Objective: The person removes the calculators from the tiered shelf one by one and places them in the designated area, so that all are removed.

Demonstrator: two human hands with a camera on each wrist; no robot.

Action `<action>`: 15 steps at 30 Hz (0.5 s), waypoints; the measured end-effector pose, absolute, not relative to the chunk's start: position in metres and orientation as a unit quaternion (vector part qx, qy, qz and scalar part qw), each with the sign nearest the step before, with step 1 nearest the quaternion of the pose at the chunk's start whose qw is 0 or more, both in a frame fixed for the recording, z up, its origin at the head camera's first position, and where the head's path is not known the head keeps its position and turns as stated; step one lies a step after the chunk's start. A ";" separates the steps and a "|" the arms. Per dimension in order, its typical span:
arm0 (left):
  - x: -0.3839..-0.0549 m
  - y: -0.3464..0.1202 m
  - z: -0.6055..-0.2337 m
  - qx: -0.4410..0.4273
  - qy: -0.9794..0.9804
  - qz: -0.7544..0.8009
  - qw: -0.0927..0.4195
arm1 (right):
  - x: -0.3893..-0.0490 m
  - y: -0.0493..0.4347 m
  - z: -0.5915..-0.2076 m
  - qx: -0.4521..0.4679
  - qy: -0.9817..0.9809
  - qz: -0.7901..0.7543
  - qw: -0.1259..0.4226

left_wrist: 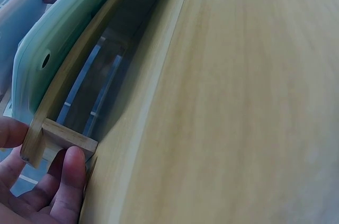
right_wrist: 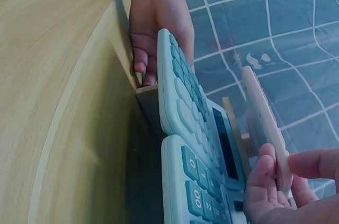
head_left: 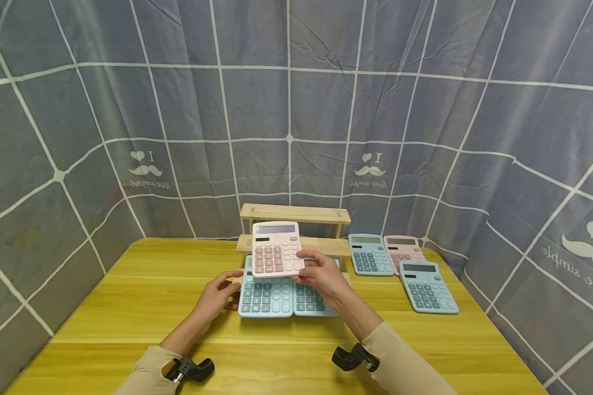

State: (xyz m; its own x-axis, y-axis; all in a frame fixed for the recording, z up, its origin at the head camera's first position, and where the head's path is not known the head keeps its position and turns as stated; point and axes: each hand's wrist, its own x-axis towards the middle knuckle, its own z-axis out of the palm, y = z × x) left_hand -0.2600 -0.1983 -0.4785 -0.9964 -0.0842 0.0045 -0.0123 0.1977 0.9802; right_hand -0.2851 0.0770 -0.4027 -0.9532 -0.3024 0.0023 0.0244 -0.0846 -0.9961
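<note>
A pink calculator (head_left: pixel 275 249) is held up in front of the wooden tiered rack (head_left: pixel 296 213), its keys facing me. My right hand (head_left: pixel 324 278) pinches its lower right edge between thumb and fingers, as the right wrist view also shows. Two light-blue calculators stand side by side on the rack's lowest tier, a left one (head_left: pixel 265 303) and a right one (head_left: pixel 308 308) partly covered by my right hand. At the rack's lower left end, my left hand (head_left: pixel 216 299) grips the wooden end piece (left_wrist: pixel 69 136), thumb and fingertips on the wood.
Right of the rack are a blue calculator (head_left: pixel 370 255), a pink calculator (head_left: pixel 400 247) partly overlapped, and another blue calculator (head_left: pixel 428 288) nearer me. All rest on the yellow wooden table (head_left: pixel 128 312). A grey checked curtain (head_left: pixel 257 104) hangs behind and at both sides.
</note>
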 end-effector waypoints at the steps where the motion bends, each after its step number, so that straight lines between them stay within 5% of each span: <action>1: -0.260 -0.198 -0.479 0.032 -0.774 -0.632 0.028 | -0.285 0.078 -0.402 -0.100 0.668 -0.729 0.112; 15: -0.260 -0.198 -0.480 0.033 -0.774 -0.631 0.032 | -0.278 0.096 -0.395 -0.097 0.665 -0.734 0.099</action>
State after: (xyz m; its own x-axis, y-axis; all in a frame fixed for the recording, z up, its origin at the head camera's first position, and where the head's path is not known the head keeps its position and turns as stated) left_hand -0.2605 -0.1979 -0.4797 -0.9958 -0.0913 0.0082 -0.0103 0.2009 0.9796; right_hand -0.2780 0.0959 -0.3952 -0.9618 -0.2734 0.0107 0.0165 -0.0969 -0.9952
